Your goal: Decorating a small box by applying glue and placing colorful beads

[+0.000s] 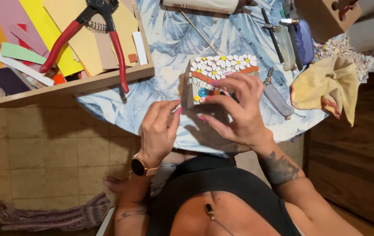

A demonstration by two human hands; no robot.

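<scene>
— Fingers [228, 89] of the right hand [239, 109] clamp on the mosaic block [215, 78], daisy tiles and a blue bead on its faces, at the near edge of the leaf-print tabletop [169, 48].

— And the left hand [158, 131]?

— Just beside the block, fingertips pinched together on a small piece too tiny to identify. Red-handled nippers [86, 30] rest on a wooden tray [77, 85] of coloured sheets; a yellow cloth [327, 85] lies at right.
</scene>
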